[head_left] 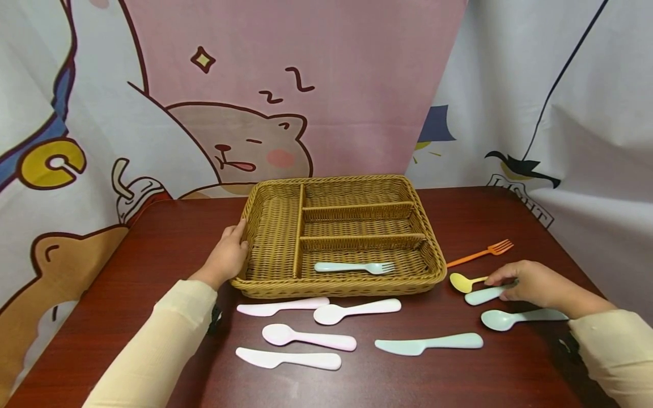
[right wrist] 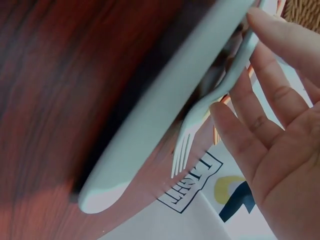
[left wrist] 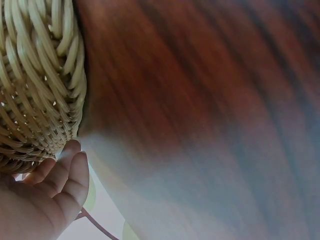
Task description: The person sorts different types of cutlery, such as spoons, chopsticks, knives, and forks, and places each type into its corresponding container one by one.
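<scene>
My right hand (head_left: 535, 283) pinches a pale green fork (head_left: 483, 295) between thumb and fingers; the hand covers its tines in the head view. In the right wrist view the fork's tines (right wrist: 184, 145) point away below the fingertips, beside the thick handle of a pale green spoon (right wrist: 150, 117). A yellow spoon (head_left: 461, 283) lies just beyond the held fork. At the left side of a wicker cutlery basket (head_left: 336, 292), my left hand (head_left: 227, 255) holds the rim, its fingers along the outer wall in the left wrist view. A light blue fork (head_left: 357, 267) lies in the basket's front compartment.
Right of the basket lies an orange fork (head_left: 479, 253). In front are a pink knife (head_left: 283, 306), a white spoon (head_left: 357, 310), a pink spoon (head_left: 311, 338), a white knife (head_left: 288, 359) and a pale green knife (head_left: 428, 343). A printed curtain (head_left: 357, 85) hangs behind the table.
</scene>
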Motion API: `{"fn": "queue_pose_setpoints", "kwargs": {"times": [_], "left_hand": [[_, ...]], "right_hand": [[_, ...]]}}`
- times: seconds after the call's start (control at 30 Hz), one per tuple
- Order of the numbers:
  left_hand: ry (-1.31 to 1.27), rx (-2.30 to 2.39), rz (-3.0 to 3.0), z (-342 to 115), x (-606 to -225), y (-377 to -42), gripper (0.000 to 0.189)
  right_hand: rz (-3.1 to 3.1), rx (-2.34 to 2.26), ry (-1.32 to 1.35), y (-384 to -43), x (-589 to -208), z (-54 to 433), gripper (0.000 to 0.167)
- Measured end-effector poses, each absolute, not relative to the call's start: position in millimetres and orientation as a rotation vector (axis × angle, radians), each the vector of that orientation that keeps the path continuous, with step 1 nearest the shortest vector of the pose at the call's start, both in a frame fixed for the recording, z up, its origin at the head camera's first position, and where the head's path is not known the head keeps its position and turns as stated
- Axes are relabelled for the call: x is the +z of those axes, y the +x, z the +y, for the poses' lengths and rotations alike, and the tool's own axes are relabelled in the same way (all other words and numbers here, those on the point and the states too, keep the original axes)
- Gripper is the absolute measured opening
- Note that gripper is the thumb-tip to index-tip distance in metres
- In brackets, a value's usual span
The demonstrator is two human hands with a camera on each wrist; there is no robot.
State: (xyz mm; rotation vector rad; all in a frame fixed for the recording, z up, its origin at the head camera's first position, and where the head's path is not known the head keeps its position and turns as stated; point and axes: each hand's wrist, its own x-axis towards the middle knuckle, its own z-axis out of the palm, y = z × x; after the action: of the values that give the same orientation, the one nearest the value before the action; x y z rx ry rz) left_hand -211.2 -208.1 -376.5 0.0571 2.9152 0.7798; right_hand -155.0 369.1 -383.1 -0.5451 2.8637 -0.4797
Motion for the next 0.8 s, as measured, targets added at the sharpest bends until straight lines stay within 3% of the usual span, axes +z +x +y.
{"fn": "queue_pose_setpoints", "kwargs": {"times": [0.8], "left_hand": [[0.063, 0.797, 2.910, -209.0, -377.1, -210.9, 0.058]], "right_hand": [[2.920, -0.452, -0.583, -146.2, -379.1, 366.0, 0.023]]}}
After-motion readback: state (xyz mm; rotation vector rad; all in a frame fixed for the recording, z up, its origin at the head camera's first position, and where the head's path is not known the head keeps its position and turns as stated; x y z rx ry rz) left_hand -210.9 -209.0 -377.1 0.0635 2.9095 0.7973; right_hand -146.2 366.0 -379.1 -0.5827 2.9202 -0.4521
